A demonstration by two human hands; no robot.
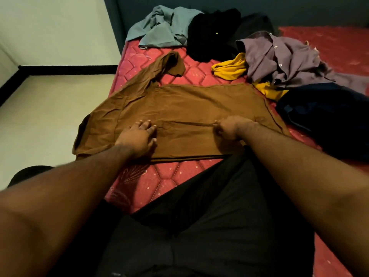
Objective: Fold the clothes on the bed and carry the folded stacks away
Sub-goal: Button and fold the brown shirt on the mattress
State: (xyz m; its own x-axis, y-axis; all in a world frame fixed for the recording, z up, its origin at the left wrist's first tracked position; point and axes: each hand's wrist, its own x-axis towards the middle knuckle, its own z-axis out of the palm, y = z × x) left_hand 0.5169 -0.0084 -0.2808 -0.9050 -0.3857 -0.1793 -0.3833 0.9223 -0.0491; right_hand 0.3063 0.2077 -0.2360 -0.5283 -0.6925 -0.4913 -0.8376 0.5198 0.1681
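Brown fabric is lying spread flat across the near part of the bed (159, 176): the brown shirt (189, 104) is resting on the red quilted mattress, one sleeve reaching toward the far left and its left side hanging over the mattress edge. The left hand (137, 136) is pressing down on the shirt's near left area, its grip apart with the fingers extended on the cloth. The right hand (229, 126) is sitting to the right of it, its grip clamped on a ridge of the brown fabric that is running between the two hands. Right of the shirt, a yellow garment (229, 68) is lying partly under a crumpled purple-grey button shirt (283, 56). A dark navy garment (329, 116) is lying at the right edge, near the right forearm. At the far end, a grey-green shirt (163, 27) and a black garment (213, 33) are lying bunched against the dark headboard (279, 7). Pale floor (50, 116) is showing to the left of the bed.
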